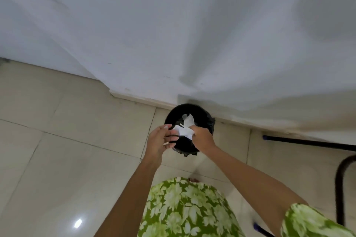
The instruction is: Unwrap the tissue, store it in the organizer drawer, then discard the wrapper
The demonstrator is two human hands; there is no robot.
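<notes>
Wrapper (185, 128) in both hands, above black bin (174, 115)

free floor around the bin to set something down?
Bare tiles left of the black bin, out to the wall, and in front toward the person. Crowded right: dark chair legs. Over the bin, both hands, left hand, right hand, hold the white wrapper.

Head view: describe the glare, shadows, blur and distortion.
Head view: a bright glare spot shines on the glossy floor tiles at lower left; soft broad shadows cross the white wall; the wide-angle lens bends the wall's base line; both hands, left hand and right hand, and the white wrapper look slightly soft over the black bin.
</notes>
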